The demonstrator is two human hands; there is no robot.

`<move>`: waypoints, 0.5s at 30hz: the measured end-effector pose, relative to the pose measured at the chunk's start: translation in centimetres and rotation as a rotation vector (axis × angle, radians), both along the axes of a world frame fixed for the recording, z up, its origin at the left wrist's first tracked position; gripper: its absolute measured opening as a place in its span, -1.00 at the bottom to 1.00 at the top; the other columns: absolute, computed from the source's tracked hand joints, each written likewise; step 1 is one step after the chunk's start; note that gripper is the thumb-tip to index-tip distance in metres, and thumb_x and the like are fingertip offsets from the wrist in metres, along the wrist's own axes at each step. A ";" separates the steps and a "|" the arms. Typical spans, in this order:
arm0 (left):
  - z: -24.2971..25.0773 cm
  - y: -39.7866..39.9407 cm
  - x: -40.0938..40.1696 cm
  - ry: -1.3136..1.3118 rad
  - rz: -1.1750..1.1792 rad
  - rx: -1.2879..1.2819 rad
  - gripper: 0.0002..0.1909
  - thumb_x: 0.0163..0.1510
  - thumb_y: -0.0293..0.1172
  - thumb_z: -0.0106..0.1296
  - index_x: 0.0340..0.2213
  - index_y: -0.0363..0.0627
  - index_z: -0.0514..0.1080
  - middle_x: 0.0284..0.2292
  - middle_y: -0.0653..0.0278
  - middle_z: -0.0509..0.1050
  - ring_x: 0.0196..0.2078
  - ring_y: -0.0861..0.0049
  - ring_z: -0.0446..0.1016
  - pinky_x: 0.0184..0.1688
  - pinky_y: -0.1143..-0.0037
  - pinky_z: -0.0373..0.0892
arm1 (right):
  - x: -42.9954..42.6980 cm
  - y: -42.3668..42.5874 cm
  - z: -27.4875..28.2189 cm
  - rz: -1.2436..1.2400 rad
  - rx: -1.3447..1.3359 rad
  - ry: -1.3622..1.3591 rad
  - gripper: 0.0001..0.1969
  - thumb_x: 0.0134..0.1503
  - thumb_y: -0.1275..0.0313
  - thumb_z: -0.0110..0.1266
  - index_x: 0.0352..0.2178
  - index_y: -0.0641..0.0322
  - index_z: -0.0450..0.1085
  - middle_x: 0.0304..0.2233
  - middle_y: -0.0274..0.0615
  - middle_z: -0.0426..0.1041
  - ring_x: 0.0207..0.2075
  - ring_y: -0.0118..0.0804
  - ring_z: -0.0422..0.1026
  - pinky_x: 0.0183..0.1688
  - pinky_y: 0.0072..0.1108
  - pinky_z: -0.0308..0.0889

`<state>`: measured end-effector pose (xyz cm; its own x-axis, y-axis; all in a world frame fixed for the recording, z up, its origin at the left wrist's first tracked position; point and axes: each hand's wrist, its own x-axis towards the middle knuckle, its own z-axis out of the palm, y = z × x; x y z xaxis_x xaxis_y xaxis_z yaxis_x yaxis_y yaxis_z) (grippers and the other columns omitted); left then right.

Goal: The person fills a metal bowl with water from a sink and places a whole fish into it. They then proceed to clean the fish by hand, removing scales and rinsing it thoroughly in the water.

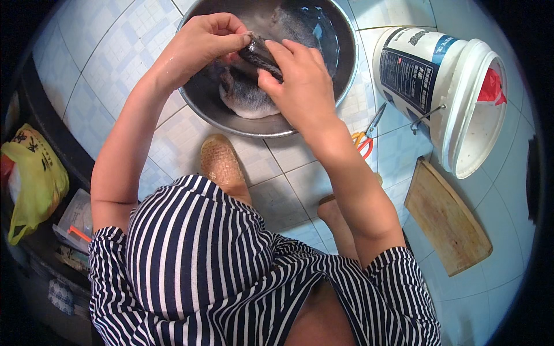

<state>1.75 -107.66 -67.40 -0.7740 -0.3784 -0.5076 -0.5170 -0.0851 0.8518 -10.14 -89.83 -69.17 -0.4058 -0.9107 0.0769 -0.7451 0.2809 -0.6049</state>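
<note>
A dark, wet piece of fish is held between my two hands above a round metal basin. My left hand pinches its far end between thumb and fingertips. My right hand grips its nearer end, thumb below and fingers on top. Under my hands, a grey scaly fish with a pale belly lies in the basin's water. Whether the held piece is joined to this fish, I cannot tell. Farther back in the water is another grey scaly body, partly submerged.
Scissors with orange and red handles lie on the tiled floor right of the basin. Beyond them, a white plastic bucket lies tipped, a red bag inside. A wooden cutting board is nearer. A yellow plastic bag sits at left.
</note>
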 end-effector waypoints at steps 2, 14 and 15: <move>0.3 0.0 -0.1 0.020 -0.003 0.014 -0.84 0.14 -0.26 0.10 -0.33 -0.07 0.47 -0.55 0.53 0.43 -0.54 0.89 0.30 -0.52 0.76 0.14 | -0.6 0.4 0.2 0.000 0.013 -0.017 -0.49 -0.04 0.24 0.22 -0.03 0.12 0.38 -0.08 0.09 0.43 -0.12 0.12 0.42 -0.05 -0.27 0.38; 0.2 -0.9 0.4 0.103 0.013 0.053 -0.74 0.15 -0.28 0.10 -0.16 -0.14 0.45 -0.44 0.45 0.50 -0.45 0.85 0.39 -0.49 0.77 0.23 | -4.8 0.9 2.5 -0.266 0.313 -1.786 -0.66 0.18 0.24 0.14 -0.21 0.33 0.33 -0.44 -0.24 0.42 -0.61 -0.61 0.33 -0.74 -0.80 0.19; 0.4 -1.0 0.3 0.093 0.005 0.063 -0.71 0.14 -0.29 0.12 -0.14 -0.14 0.43 -0.40 0.44 0.50 -0.40 0.82 0.41 -0.45 0.76 0.27 | -4.5 0.9 2.5 -0.283 0.283 -1.755 -0.66 0.17 0.24 0.15 -0.22 0.34 0.32 -0.45 -0.25 0.42 -0.63 -0.61 0.32 -0.75 -0.80 0.19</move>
<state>2.03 -108.61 -66.96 -0.8170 -0.3524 -0.4565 -0.4354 -0.1421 0.8889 -14.63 -88.95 -66.71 0.0367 -0.7143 -0.6989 0.7295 0.4971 -0.4698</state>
